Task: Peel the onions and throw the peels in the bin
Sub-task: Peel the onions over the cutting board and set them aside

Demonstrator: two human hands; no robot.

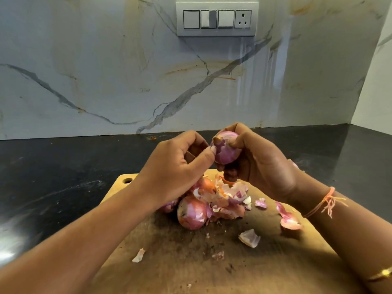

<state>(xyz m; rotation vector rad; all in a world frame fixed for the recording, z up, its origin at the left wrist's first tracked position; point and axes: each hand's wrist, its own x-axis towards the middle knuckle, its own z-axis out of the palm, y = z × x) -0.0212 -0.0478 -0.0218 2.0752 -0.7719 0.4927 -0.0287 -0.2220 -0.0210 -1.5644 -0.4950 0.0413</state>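
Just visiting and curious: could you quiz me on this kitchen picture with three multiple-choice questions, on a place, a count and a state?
1. Where does the pile of peels lie?
A) in a bin
B) on the wooden cutting board
C) in a bowl

2. How many switches sit beside the socket on the wall panel?
A) one
B) three
C) five

3. The held onion is:
A) sliced
B) lying on the counter
C) whole, gripped by the right hand

Answers:
1 B: they lie heaped on the board.
2 B: three stand left of the socket.
3 C: the right hand grips it while the left hand pinches skin at its tip.
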